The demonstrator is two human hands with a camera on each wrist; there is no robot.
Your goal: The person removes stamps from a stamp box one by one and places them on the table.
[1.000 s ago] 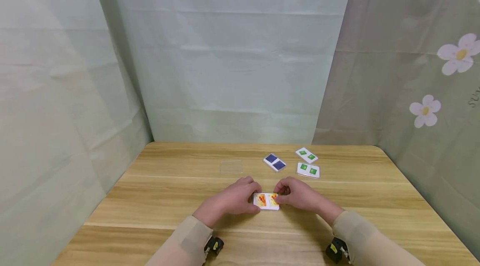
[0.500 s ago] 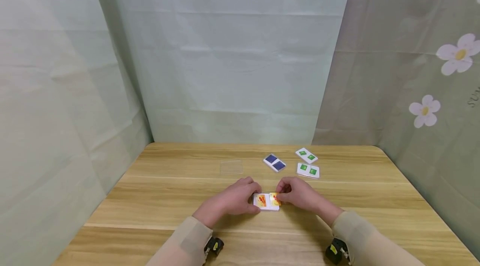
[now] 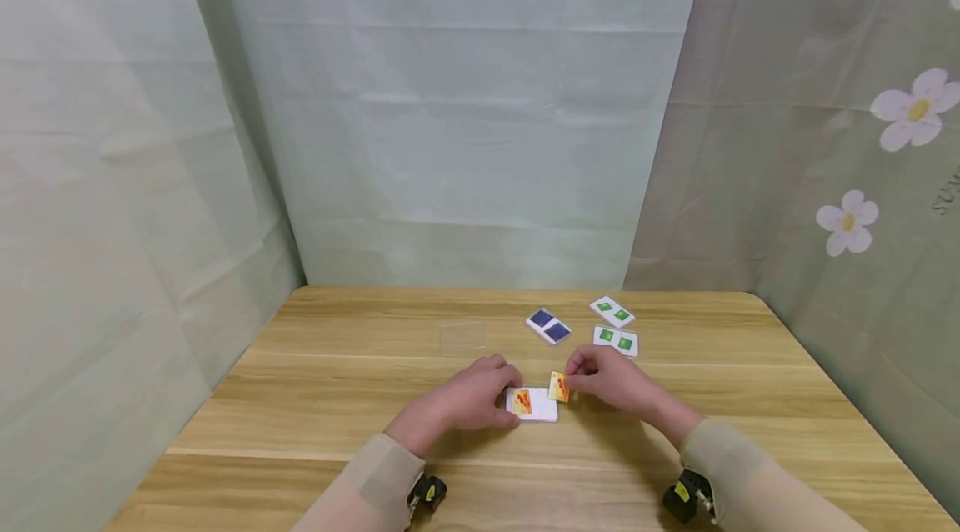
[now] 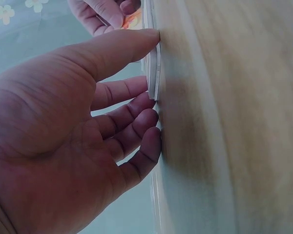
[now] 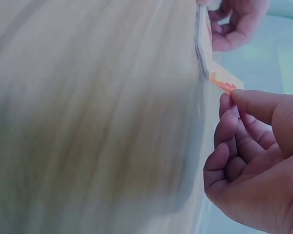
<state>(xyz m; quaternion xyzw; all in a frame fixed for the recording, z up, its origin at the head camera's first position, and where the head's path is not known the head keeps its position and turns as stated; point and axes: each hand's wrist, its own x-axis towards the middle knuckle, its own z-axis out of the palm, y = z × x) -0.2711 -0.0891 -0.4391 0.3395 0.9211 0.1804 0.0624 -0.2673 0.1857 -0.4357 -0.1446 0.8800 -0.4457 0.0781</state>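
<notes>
A white rectangular card [image 3: 543, 409] lies flat near the table's middle, an orange-and-yellow picture [image 3: 521, 402] on its left half and plain white on its right half. My left hand [image 3: 474, 394] grips this card at its left end, thumb on the near edge and fingers on the far edge. Between thumb and fingertips my right hand [image 3: 611, 378] pinches a small orange-and-yellow picture piece [image 3: 558, 387], tilted just beyond the card's far right corner. In the right wrist view the piece [image 5: 225, 84] shows partly, its lower end covered by the thumb and fingers.
Behind the hands lie a card with two dark blue squares [image 3: 548, 326] and two cards with green squares, one farther back [image 3: 612, 311] and one nearer [image 3: 616, 340]. A clear flat sheet [image 3: 462, 335] lies left of them. Cloth curtains [image 3: 465, 115] surround the wooden table [image 3: 300, 415].
My right hand has lifted the orange-and-yellow piece off the card's right half and moved it right and away, baring white beneath. The left hand has kept its place on the card.
</notes>
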